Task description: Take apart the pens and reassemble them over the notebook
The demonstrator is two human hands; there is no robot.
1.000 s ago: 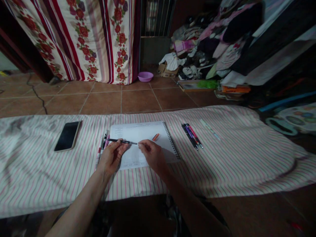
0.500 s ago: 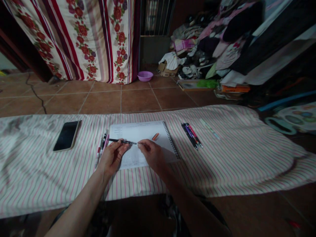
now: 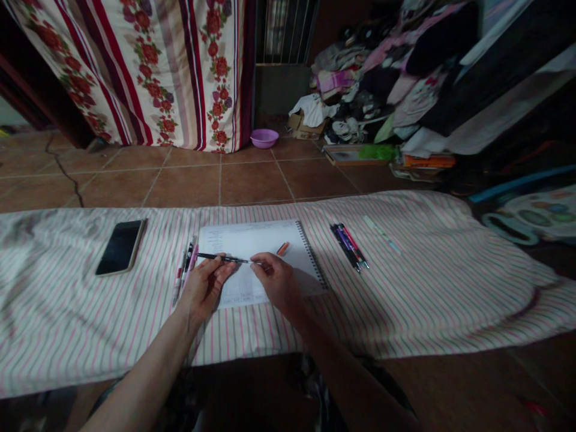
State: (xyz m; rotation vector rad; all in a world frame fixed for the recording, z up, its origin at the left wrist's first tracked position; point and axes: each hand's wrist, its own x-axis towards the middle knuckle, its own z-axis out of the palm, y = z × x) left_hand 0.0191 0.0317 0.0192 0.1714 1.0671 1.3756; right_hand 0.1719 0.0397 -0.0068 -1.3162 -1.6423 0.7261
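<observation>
My left hand (image 3: pixel 207 284) pinches a slim black pen (image 3: pixel 211 257) between thumb and fingers, its length pointing left to right above an open spiral notebook (image 3: pixel 245 234). At the pen's right end, my right hand (image 3: pixel 276 279) is closed in a pinch on something thin that is mostly hidden by the fingers; I cannot tell whether it is part of the pen. A short orange piece (image 3: pixel 282 248), perhaps a pen part, lies on the page just beyond my right hand. Several pens (image 3: pixel 185 267) lie beside the notebook's left edge, close to my left wrist.
Right of the notebook lie several pens (image 3: pixel 348 247) and a pale green strip (image 3: pixel 381 234). A smartphone (image 3: pixel 120 247) rests at the left on the striped cloth (image 3: pixel 427 288). On the tiled floor beyond are a purple basin (image 3: pixel 264 138) and a heap of clothes (image 3: pixel 360 78).
Both hands keep nearly the same pose over the notebook, with the black pen still in my left hand. The whole view has shifted very slightly.
</observation>
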